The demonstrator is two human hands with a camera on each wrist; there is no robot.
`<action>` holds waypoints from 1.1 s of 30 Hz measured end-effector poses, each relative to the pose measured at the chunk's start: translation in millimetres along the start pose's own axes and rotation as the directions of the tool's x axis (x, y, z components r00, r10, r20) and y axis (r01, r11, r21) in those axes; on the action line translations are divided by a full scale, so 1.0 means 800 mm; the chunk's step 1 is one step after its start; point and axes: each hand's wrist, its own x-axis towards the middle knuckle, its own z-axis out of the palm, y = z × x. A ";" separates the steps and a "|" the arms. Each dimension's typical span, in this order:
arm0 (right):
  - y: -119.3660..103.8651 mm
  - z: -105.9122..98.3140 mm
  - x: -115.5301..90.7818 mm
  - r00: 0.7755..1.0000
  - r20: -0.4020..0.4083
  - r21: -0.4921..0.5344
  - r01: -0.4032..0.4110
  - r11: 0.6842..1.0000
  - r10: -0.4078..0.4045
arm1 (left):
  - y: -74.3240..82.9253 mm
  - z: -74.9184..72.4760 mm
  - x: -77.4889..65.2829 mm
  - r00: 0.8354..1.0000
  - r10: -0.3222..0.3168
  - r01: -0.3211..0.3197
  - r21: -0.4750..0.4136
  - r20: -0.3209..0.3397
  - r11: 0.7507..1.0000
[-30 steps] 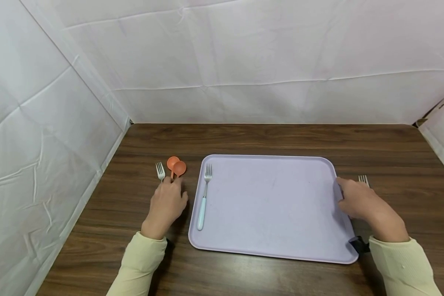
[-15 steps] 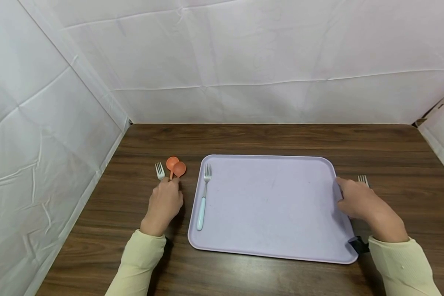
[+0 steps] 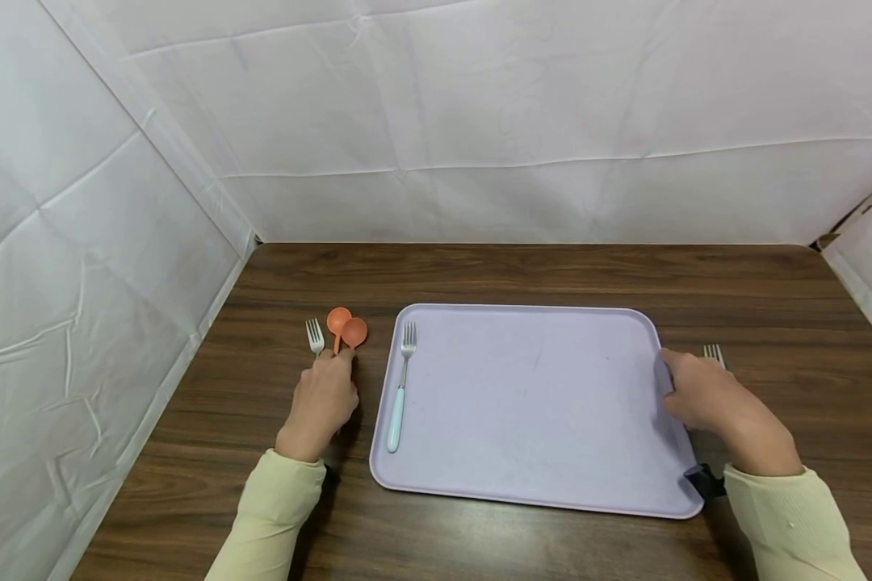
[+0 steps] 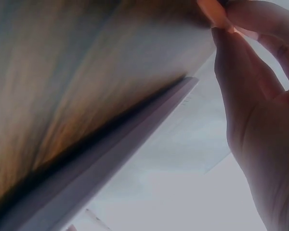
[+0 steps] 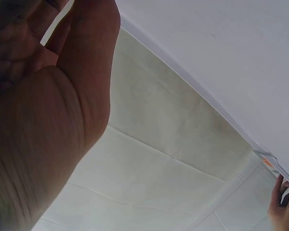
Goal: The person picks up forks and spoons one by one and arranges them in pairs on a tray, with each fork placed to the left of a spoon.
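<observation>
Though unclear in grip, right hand (image 3: 723, 407) at tray (image 3: 530, 403) edge; left hand (image 3: 320, 402) in a pinch round orange spoon (image 4: 215, 13).

Here's the left hand (image 3: 322, 399) at lower left, thumb (image 4: 225, 60) and fingers (image 4: 260, 15) meeting in a pinch! Over at right, the right hand (image 3: 712, 399) angles up and leftward, while both forearms (image 3: 272, 512) slant in from the bottom edge.
</observation>
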 end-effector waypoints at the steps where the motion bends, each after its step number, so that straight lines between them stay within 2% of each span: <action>1: 0.000 0.000 0.000 1.000 0.002 0.002 -0.001 1.000 0.001 | 0.000 0.000 0.000 1.000 -0.002 0.002 0.000 0.004 1.000; 9: -0.004 0.000 -0.001 0.997 0.050 0.048 -0.057 0.997 0.055 | 0.005 -0.003 -0.003 1.000 -0.015 0.015 -0.019 0.005 1.000; 17: -0.006 -0.001 -0.002 0.996 0.064 0.063 -0.074 0.995 0.070 | 0.013 -0.008 -0.004 0.999 0.018 -0.019 -0.040 -0.033 0.999; 26: -0.004 -0.002 -0.001 0.999 0.036 0.048 -0.037 0.998 0.035 | 0.018 -0.009 -0.003 0.998 0.048 -0.050 -0.054 -0.046 0.997; 33: -0.004 -0.002 -0.001 0.998 0.050 0.052 -0.051 0.997 0.048 | 0.024 -0.010 -0.003 0.996 0.073 -0.076 -0.064 -0.050 0.995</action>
